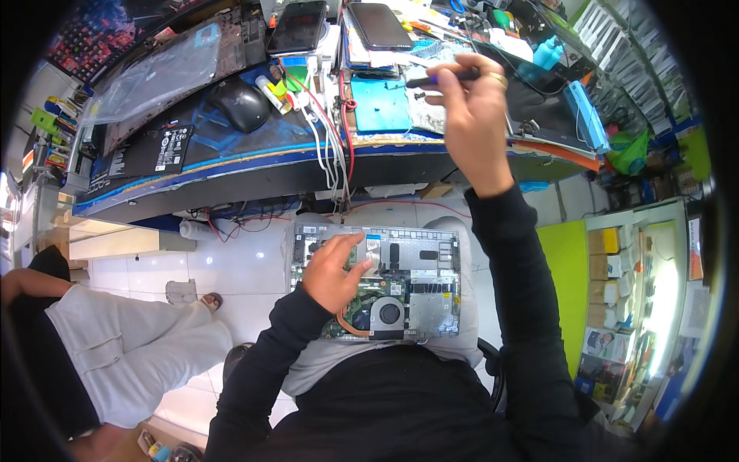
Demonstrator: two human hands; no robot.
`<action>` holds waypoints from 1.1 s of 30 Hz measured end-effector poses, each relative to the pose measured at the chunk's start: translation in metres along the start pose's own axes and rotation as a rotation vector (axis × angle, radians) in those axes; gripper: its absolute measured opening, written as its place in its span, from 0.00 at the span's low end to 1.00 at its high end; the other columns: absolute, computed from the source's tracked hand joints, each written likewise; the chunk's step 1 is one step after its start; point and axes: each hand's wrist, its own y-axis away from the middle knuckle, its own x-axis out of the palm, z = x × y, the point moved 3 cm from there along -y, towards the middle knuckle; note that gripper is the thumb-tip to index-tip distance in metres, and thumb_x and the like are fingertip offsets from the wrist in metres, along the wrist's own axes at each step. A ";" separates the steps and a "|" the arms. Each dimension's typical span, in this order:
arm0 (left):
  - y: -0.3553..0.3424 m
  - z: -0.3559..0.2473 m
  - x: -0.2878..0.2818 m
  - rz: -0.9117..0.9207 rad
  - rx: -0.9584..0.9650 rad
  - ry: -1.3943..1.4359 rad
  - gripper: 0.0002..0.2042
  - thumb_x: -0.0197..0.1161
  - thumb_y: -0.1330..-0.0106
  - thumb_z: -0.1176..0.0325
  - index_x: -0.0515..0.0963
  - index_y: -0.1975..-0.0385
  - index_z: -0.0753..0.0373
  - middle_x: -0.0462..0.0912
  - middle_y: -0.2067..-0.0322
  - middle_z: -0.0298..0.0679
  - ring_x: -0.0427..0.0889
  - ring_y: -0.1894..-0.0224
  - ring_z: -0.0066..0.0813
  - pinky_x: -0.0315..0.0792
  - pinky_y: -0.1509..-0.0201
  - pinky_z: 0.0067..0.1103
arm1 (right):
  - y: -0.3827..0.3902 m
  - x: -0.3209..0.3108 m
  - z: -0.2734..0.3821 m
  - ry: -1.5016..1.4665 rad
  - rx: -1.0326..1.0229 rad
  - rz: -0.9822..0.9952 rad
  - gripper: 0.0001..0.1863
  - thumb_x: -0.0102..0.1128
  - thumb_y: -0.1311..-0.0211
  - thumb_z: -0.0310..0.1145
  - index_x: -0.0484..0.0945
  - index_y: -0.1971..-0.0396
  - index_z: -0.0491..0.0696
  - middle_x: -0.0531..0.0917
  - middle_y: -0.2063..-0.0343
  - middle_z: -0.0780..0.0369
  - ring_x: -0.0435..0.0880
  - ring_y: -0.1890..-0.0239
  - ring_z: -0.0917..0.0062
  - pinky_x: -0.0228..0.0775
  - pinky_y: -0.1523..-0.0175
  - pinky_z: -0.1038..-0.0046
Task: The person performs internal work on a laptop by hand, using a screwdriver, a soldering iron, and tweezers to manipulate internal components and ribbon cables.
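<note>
An opened laptop base [431, 312] lies across my lap, its green board, round fan [387, 312] and copper heat pipe [350, 327] bare. My left hand [336, 269] rests on its upper left part with the fingers stretched out, beside a flat ribbon cable [373, 250]. Over the bench my right hand [471, 100] is raised, its fingers closed round a dark screwdriver [454, 77]. The screwdriver points left, its tip end near the right edge of a light-blue pad [381, 104]. Small dark bits lie on and beside that pad.
On the bench stand a black mouse [239, 105], a laptop battery [150, 150], two phones [299, 27] and a laptop cover in clear plastic [165, 73]. White cables [329, 146] hang over the front edge. Another person [115, 339] sits at my left; a lit shelf unit [639, 308] stands right.
</note>
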 end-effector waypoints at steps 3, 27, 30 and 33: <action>0.005 0.008 0.008 0.071 0.031 -0.085 0.20 0.71 0.29 0.65 0.81 0.42 0.67 0.85 0.46 0.51 0.84 0.44 0.54 0.76 0.40 0.41 | -0.011 0.020 -0.031 0.091 0.018 0.057 0.13 0.62 0.22 0.26 0.72 0.47 0.38 0.88 0.62 0.56 0.92 0.61 0.71 0.85 0.57 0.71; 0.020 -0.080 0.035 -0.034 -0.005 0.260 0.12 0.71 0.30 0.77 0.81 0.49 0.69 0.85 0.59 0.43 0.86 0.56 0.33 0.80 0.47 0.28 | 0.192 -0.097 0.065 -0.376 0.690 0.020 0.20 0.54 0.17 0.29 0.59 0.36 0.39 0.85 0.55 0.49 0.91 0.57 0.69 0.88 0.49 0.68; 0.030 -0.090 0.051 0.028 -0.043 0.295 0.10 0.72 0.29 0.75 0.83 0.52 0.69 0.86 0.60 0.44 0.88 0.60 0.31 0.81 0.53 0.25 | 0.225 -0.109 0.067 -0.397 0.739 -0.032 0.20 0.54 0.16 0.29 0.59 0.35 0.39 0.85 0.54 0.49 0.90 0.56 0.68 0.88 0.48 0.68; 0.039 -0.096 0.059 0.097 -0.056 0.248 0.06 0.72 0.29 0.75 0.84 0.57 0.69 0.87 0.66 0.42 0.88 0.64 0.30 0.80 0.58 0.25 | 0.246 -0.120 0.067 -0.407 0.774 -0.055 0.20 0.53 0.16 0.29 0.59 0.35 0.39 0.85 0.54 0.49 0.90 0.55 0.69 0.88 0.48 0.68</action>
